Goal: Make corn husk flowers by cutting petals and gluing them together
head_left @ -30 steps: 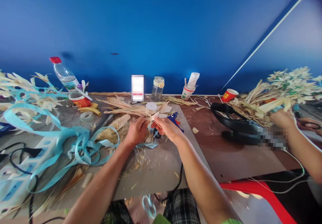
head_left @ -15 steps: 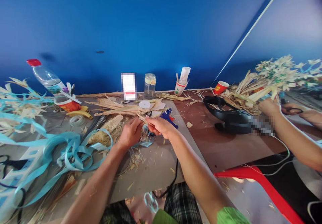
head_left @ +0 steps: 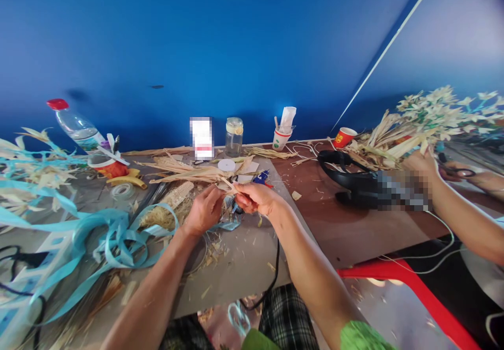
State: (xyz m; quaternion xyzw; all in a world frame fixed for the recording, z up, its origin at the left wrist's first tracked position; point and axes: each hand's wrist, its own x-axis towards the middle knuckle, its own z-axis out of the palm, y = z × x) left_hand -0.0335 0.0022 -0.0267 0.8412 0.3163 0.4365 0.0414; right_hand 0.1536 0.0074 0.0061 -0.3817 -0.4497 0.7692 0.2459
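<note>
Both hands have barely shifted against the tabletop since half a second ago; the head camera has tilted a touch, so the bottle and cups sit slightly lower, and the strip's angle between the fingers looks a little changed.

From the head view, a pale husk strip (head_left: pixel 229 184) is held just above the table, in the gap between the two hands. The right hand (head_left: pixel 258 199) pinches it between thumb and forefinger, other fingers curled under; the left hand (head_left: pixel 205 208) is closed at its other side, apparently gripping it too, though the exact contact is too small to make out. It should handle as almost weightless, dry and papery, fairly stiff along its length and liable to split along the grain, so a flat pinch with both thumbs near the middle would suit it best.

Just beyond lie a spread of dry husks (head_left: pixel 185 173) and a white disc (head_left: pixel 227 165). Beside the left hand sit a fibrous tan clump (head_left: pixel 159 215) and loops of light-blue ribbon (head_left: pixel 122 240), loose enough to snag a sleeve or forearm. A blue-and-red object (head_left: pixel 261 177) is partly hidden behind the right hand. Farther right, a black headset-like device (head_left: pixel 356 190) lies between this workspace and a co-worker's hand (head_left: pixel 421 165).
</note>
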